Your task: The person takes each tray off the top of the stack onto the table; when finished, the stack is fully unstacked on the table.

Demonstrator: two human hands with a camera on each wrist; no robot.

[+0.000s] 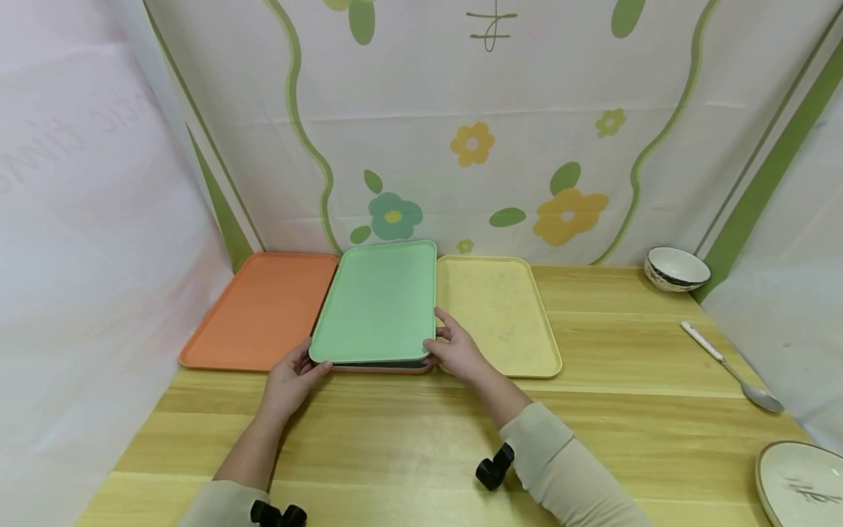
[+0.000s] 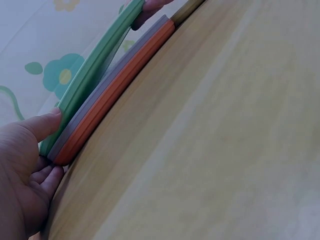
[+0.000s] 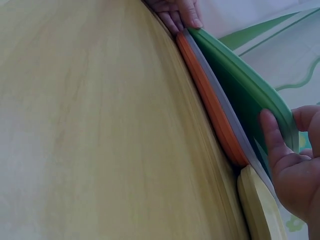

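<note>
A green tray [image 1: 375, 304] tops a stack, tilted, its right front corner raised off the grey tray [image 3: 215, 80] below. At the bottom of the stack lies an orange tray [image 3: 212, 102]. My right hand [image 1: 457, 351] pinches the green tray's raised corner, one finger beneath the rim. At the left front corner my left hand [image 1: 290, 380] holds the green tray, thumb on its rim; its other fingers [image 2: 47, 180] curl by the corner of the stack. Another orange tray [image 1: 263, 311] lies to the left, a yellow tray [image 1: 500, 315] to the right.
A patterned bowl [image 1: 677, 268] stands at the back right of the wooden table [image 1: 395, 446]. In front of it lie a spoon [image 1: 731, 366] with a white handle and a plate [image 1: 806, 483]. A flowered cloth [image 1: 395, 88] hangs directly behind the trays.
</note>
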